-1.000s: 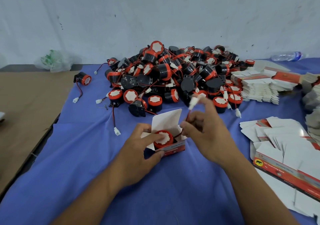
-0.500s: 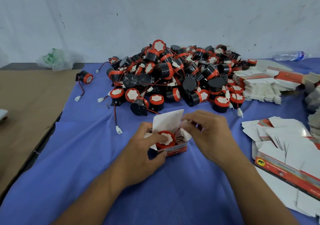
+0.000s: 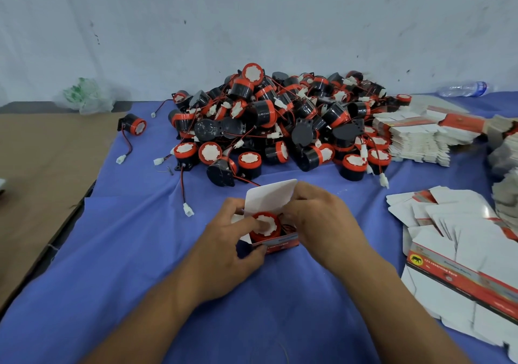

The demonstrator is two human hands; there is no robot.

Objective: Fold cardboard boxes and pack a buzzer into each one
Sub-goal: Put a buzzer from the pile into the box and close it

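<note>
Centre of frame: one box point(image 3: 280, 244), lid flap upright, holding one buzzer point(image 3: 265, 224), red-rimmed face up.
Left hand point(image 3: 224, 251): one, gripping the box's left side, thumb on the buzzer's top.
Right hand point(image 3: 322, 223): one, fingers curled at the box's right rim and flap; what they pinch cannot be told.
Upper centre: one pile of buzzers point(image 3: 280, 119), too many to count.
Left of the pile: one lone buzzer point(image 3: 134, 123).
Right edge: flat box blanks point(image 3: 414, 139), several stacks, uncounted.
Upper right: one bottle point(image 3: 462, 88).
Upper left: one plastic bag point(image 3: 87, 95).
Underneath: one blue cloth point(image 3: 140, 251).
</note>
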